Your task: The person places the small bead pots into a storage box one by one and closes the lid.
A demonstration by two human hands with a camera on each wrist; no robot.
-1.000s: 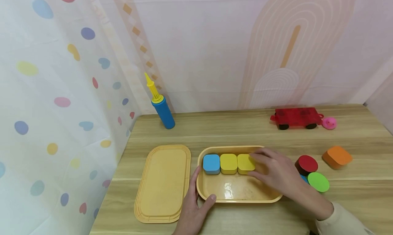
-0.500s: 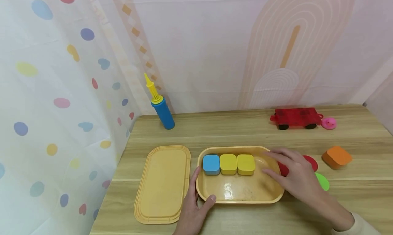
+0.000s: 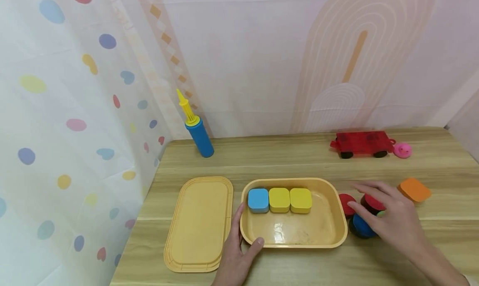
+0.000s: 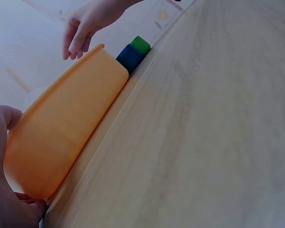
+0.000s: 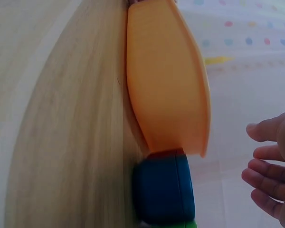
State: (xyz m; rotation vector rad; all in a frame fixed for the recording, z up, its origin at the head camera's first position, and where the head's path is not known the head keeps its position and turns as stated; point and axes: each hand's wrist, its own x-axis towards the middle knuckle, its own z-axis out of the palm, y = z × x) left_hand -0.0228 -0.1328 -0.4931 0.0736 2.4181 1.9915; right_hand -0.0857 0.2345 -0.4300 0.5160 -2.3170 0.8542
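A pale-yellow plastic box (image 3: 292, 238) stands on the wooden table. In it, a light-blue square block (image 3: 258, 199) and two yellow square blocks (image 3: 290, 198) form a row along the back wall. My left hand (image 3: 235, 255) holds the box's front left corner, thumb on the front wall and fingers along the left end. Over the loose blocks right of the box hovers my right hand (image 3: 394, 223), holding nothing, fingers spread apart from the thumb. Beneath and beside it are red blocks (image 3: 346, 205) and a dark-blue block (image 3: 362, 227). A green block (image 4: 141, 45) is mostly hidden in the head view.
A flat yellow lid (image 3: 198, 223) lies left of the box. An orange block (image 3: 415, 189) sits at the right. Farther back are a blue and yellow hand pump (image 3: 200, 136), a red toy wagon (image 3: 363, 144) and a small pink toy (image 3: 402, 150). Curtains hang behind.
My right hand has left the right-hand yellow block in the box and moved right, out over the loose blocks. The left hand and the box have stayed put.
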